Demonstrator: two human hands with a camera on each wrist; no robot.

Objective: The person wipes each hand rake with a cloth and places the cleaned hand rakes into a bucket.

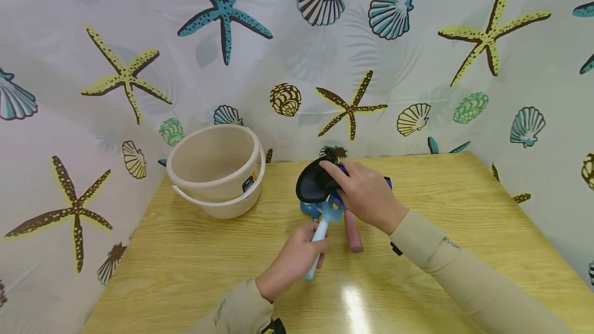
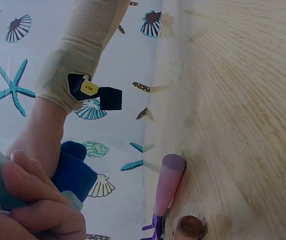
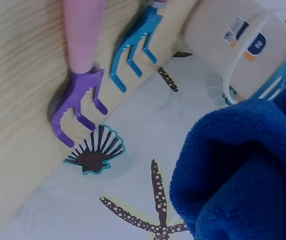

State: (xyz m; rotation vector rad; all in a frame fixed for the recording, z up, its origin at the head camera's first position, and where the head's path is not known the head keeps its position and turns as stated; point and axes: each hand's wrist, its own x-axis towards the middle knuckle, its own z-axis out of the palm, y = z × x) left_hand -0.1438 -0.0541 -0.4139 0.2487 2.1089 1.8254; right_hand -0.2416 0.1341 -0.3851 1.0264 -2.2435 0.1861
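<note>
The left hand [image 1: 293,256] grips the trowel handle [image 1: 320,232]; beyond its fingers, the blade [image 1: 332,211] lies partly under the right hand's [image 1: 370,195] gripped mitt [image 1: 313,183].

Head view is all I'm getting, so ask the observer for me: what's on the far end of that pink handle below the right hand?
Observer: In the right wrist view, the pink handle ends in a purple rake head with three bent tines.
Operator: Is there another rake beside it that I'm not seeing properly?
Observer: Yes, a blue hand rake; the right wrist view shows its three tines too.
Operator: And what's that blue stuff at the right hand?
Observer: Up close, the blue fabric has a fluffy, plush surface.
</note>
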